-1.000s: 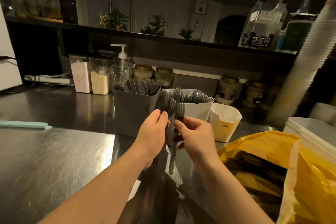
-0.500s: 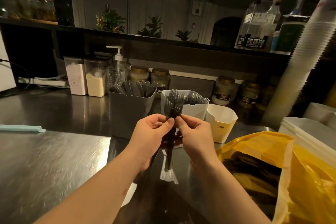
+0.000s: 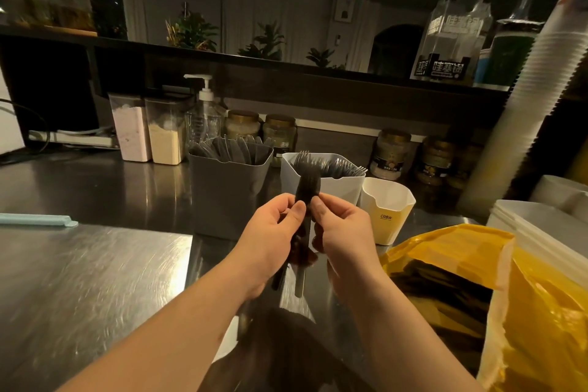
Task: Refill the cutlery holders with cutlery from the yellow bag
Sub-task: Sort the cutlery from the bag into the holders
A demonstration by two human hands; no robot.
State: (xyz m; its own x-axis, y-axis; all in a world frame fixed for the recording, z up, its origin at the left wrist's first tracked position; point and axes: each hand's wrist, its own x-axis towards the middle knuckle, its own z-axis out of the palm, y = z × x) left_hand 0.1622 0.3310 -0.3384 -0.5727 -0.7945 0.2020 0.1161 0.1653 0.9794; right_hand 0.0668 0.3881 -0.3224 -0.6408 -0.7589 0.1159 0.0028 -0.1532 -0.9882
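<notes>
A bunch of black plastic forks (image 3: 307, 183) stands upright between my hands, tines up, handles hanging below my palms. My left hand (image 3: 270, 239) and my right hand (image 3: 345, 235) both pinch the bunch with thumbs and fingers. Just behind it is the white holder (image 3: 331, 191) filled with forks. To its left the grey holder (image 3: 227, 197) holds dark cutlery. A small empty white and yellow holder (image 3: 386, 216) stands at the right. The open yellow bag (image 3: 461, 251) with dark cutlery inside lies at the lower right.
The steel counter (image 3: 89, 280) stretches to the left, with a pale blue strip (image 3: 38, 219) on it. Powder containers, a pump bottle (image 3: 205, 114) and jars line the back. A tall stack of white cups (image 3: 525, 99) and stacked white lids (image 3: 547, 232) stand at the right.
The splayed forks have been gathered into one tight upright bunch. Both hands have closed in on it and moved slightly toward the white holder.
</notes>
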